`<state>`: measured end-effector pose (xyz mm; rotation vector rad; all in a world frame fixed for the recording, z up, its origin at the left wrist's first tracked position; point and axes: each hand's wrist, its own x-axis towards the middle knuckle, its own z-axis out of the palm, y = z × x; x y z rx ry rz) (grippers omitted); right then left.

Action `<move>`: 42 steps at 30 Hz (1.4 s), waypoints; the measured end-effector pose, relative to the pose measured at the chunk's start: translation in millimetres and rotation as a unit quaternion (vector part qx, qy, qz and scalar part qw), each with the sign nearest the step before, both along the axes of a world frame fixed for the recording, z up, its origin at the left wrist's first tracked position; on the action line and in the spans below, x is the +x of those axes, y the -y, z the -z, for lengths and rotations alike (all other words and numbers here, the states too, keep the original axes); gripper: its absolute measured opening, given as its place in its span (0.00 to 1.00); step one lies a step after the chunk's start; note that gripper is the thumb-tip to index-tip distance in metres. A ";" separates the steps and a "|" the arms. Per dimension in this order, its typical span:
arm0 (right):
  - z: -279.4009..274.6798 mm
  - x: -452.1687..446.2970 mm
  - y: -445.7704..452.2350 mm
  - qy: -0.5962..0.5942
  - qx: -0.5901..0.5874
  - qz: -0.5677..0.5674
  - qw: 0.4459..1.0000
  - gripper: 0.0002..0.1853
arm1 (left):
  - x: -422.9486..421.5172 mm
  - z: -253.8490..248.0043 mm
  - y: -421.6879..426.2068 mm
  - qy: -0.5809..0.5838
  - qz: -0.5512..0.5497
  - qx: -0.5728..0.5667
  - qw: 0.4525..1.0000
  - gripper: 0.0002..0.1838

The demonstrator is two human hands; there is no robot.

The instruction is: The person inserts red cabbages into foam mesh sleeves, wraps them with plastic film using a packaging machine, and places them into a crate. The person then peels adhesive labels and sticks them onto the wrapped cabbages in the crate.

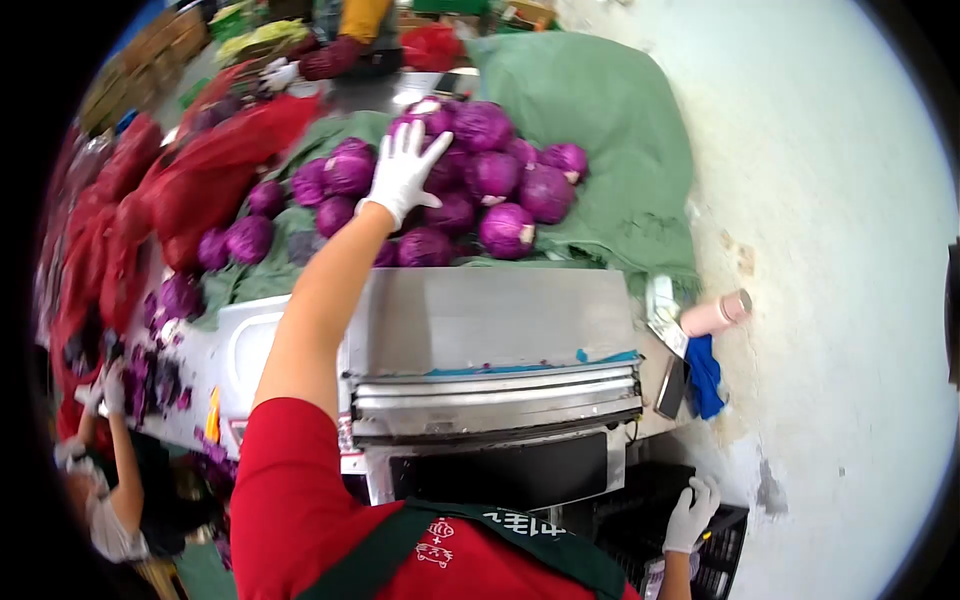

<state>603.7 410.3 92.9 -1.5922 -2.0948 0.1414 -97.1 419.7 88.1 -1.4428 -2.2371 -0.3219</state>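
Observation:
My left hand (pixel 402 178), in a white glove, reaches out over a heap of purple cabbages (pixel 492 178) with its fingers spread. It is at the left part of the heap, and whether it touches a cabbage is hard to tell. The cabbages lie on green cloth (pixel 590 120) behind a metal wrapping machine (pixel 495 310). My right hand (pixel 692 512), also gloved, is low on the right above a black crate (pixel 722 560). Its fingers are apart and slightly bent, with nothing visible in them.
Red mesh sacks (pixel 190 200) lie on the left. A co-worker (pixel 115 480) handles something at lower left, and another person's gloved hand (pixel 280 74) is at the top. A pink bottle (pixel 715 313), a phone (pixel 671 387) and a blue cloth (pixel 704 375) lie by the wall.

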 end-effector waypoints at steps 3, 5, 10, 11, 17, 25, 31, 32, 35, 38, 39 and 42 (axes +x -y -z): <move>-6.0 -21.3 -21.5 0.027 0.020 -0.036 0.999 0.08 | -10.7 6.2 -30.0 0.009 -0.002 -0.041 0.999 0.64; 1.8 -33.7 -47.9 0.012 0.016 -0.055 0.998 0.07 | -12.9 16.8 -46.6 0.015 -0.067 -0.102 0.992 0.65; 35.9 -84.9 -147.8 -0.101 -0.083 -0.130 0.983 0.05 | -33.1 46.2 -52.9 0.037 -0.018 -0.018 0.999 0.50; 58.0 -87.8 -177.2 -0.086 -0.071 -0.173 0.979 0.06 | -30.9 46.7 -48.9 0.066 -0.028 0.010 0.997 0.49; 105.3 -175.7 -330.9 -0.091 -0.231 -0.149 0.957 0.11 | -7.7 9.6 -25.3 0.217 0.002 0.189 0.958 0.38; 116.0 -243.8 -435.3 0.100 -0.170 0.045 0.979 0.22 | 160.8 -64.7 38.6 0.429 0.082 0.179 0.882 0.48; 22.7 -219.1 -353.0 -0.437 -0.180 -0.059 0.880 0.10 | 223.1 -51.3 71.4 0.404 0.089 0.161 0.896 0.56; 3.3 -213.3 -324.5 -0.462 -0.134 -0.085 0.873 0.09 | 226.2 -48.6 75.2 0.404 0.089 0.166 0.895 0.56; -41.5 -184.9 -246.6 -0.496 0.025 -0.124 0.859 0.05 | 227.8 -27.2 81.6 0.476 0.091 0.205 0.850 0.55; -85.6 -157.9 -173.2 -0.408 0.059 0.022 0.911 0.15 | 226.8 -22.7 91.8 0.432 0.091 0.208 0.873 0.54; -98.9 -151.9 -154.5 -0.489 -0.036 0.050 0.870 0.16 | 227.6 -22.4 95.9 0.430 0.088 0.210 0.874 0.53; -102.7 -105.5 -134.9 -0.296 0.023 -0.060 0.953 0.14 | 218.5 -6.7 111.4 0.376 0.088 0.185 0.904 0.55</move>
